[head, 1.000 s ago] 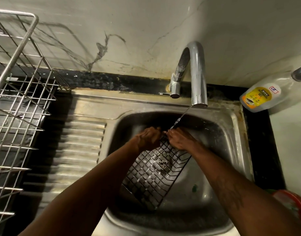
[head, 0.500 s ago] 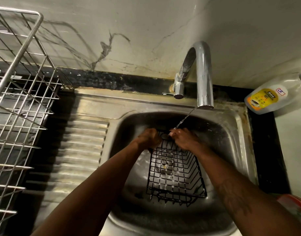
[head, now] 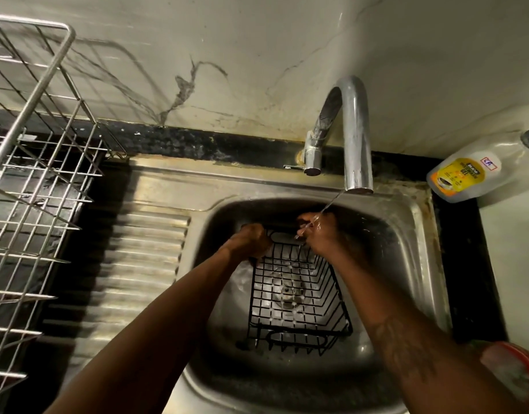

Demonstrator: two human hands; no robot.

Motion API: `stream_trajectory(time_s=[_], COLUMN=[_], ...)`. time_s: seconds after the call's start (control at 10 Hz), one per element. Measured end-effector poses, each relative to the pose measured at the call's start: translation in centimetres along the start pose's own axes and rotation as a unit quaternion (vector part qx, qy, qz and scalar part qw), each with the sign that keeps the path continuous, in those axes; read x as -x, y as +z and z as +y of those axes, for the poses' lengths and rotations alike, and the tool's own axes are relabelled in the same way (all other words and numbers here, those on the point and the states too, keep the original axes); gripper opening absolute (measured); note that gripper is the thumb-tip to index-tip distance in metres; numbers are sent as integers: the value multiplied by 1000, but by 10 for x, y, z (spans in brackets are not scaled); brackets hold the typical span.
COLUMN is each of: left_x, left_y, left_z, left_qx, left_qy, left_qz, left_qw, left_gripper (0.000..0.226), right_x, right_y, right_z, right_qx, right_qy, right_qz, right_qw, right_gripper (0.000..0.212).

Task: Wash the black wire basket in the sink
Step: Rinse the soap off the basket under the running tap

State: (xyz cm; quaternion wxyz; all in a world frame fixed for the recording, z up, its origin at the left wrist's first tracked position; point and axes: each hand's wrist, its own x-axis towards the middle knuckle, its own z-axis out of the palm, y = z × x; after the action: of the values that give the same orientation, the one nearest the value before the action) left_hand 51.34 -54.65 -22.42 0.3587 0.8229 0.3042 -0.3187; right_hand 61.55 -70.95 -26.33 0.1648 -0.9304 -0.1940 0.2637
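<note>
Fingers [head: 258, 234] of the left hand [head: 249, 242] curl round the far left corner of the black wire basket [head: 296, 342], and the right hand [head: 321, 234] grips the far rim beside it under a thin stream of water [head: 332, 202] from the tap [head: 357, 138]. The basket sits open side up in the bowl of the sink [head: 406, 234], over the drain [head: 287, 291]. A wire dish rack [head: 33, 174] stands at the left, a soap bottle [head: 463, 177] at the right.

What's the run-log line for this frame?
stage: rinsing | left hand: grips basket far rim | right hand: grips same rim, under stream | tap: running | basket: in sink
</note>
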Motion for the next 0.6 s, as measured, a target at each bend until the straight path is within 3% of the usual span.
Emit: stream_trajectory(time_s=[0.1, 0.2, 0.3, 0.4, 0.5, 0.6], left_x=[-2, -1, -2, 1, 4, 5], left_y=[4, 5, 6, 6, 10, 8], left_z=[-1, -1, -2, -2, -2, -1], left_qx=[-21, -14, 13, 14, 43, 64], left_qy=[3, 0, 5, 2, 11, 19], left_qz=[28, 23, 14, 30, 57, 59], left_qw=[999, 1000, 1000, 999, 997, 996], left_gripper=[37, 36, 35, 34, 25, 20], right_x=[16, 22, 19, 15, 14, 17], right_y=[0, 8, 19, 20, 16, 16], right_z=[-10, -16, -31, -38, -45, -47], right_qx=[2, 65, 30, -35, 53, 145], right_qy=[-28, -107, -89, -25, 84, 54], right_qz=[49, 11, -114, -122, -72, -27], right_qw=[998, 992, 989, 992, 992, 988], right_gripper=[24, 16, 9, 4, 20, 23])
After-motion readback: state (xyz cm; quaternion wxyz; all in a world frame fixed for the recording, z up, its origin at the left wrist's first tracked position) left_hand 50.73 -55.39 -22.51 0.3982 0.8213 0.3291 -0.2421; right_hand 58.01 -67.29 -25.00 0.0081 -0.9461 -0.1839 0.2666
